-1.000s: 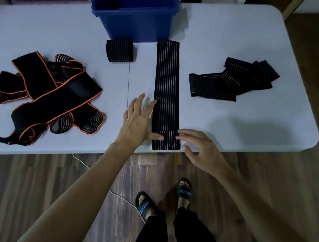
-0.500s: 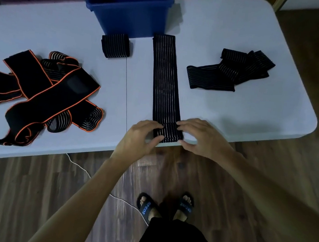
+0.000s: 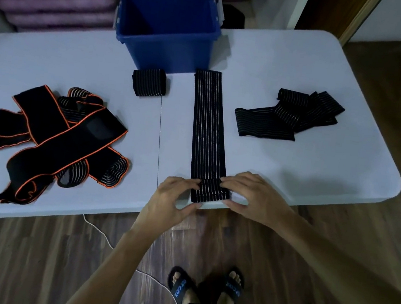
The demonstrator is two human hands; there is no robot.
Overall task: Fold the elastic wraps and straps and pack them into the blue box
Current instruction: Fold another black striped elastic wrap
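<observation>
A long black striped elastic wrap (image 3: 208, 127) lies straight on the white table (image 3: 303, 71), running from the near edge toward the blue box (image 3: 170, 56). My left hand (image 3: 171, 198) pinches the wrap's near end on its left side, fingers on top and thumb under the edge. From the right, my right hand (image 3: 249, 195) grips the same end, its fingers curled over it. A folded black wrap (image 3: 148, 82) sits in front of the box. At the right lies a loose black striped wrap (image 3: 288, 114). A heap of orange-edged black straps (image 3: 59, 135) covers the left.
The blue box stands open at the table's far side, and I see nothing inside it. A seam (image 3: 159, 142) splits the tabletop just left of the long wrap. Below the near edge are the wooden floor, a thin white cable (image 3: 100, 233) and my sandalled feet.
Both hands went from resting flat beside the wrap to closing on its near end. The view has tilted up, showing more of the box.
</observation>
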